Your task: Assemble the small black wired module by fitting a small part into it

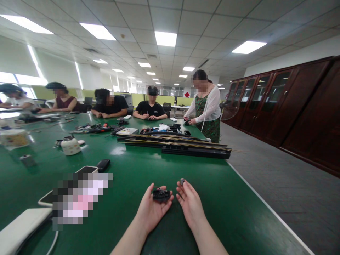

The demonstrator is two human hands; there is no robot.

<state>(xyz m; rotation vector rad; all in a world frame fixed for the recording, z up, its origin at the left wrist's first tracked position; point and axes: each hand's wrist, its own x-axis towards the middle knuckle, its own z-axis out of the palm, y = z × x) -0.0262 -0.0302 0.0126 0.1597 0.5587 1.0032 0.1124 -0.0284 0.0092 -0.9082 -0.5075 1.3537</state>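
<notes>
My left hand (156,208) is turned palm up, its fingers curled around a small black plastic housing (161,194) with inner parts showing. To its right, my right hand (190,198) pinches a small grey metal-looking piece (182,181) between thumb and forefinger; its exact kind is too small to tell. Both hands are above the green table (127,230), a short gap apart.
Long black strips (196,151) with thin brass-coloured rods lie ahead. At left are a phone (87,170), a white box-like object (23,226) with a cable, a white jar (70,145) and a grey cylinder (27,160). A person (205,102) stands ahead; several others sit around the table.
</notes>
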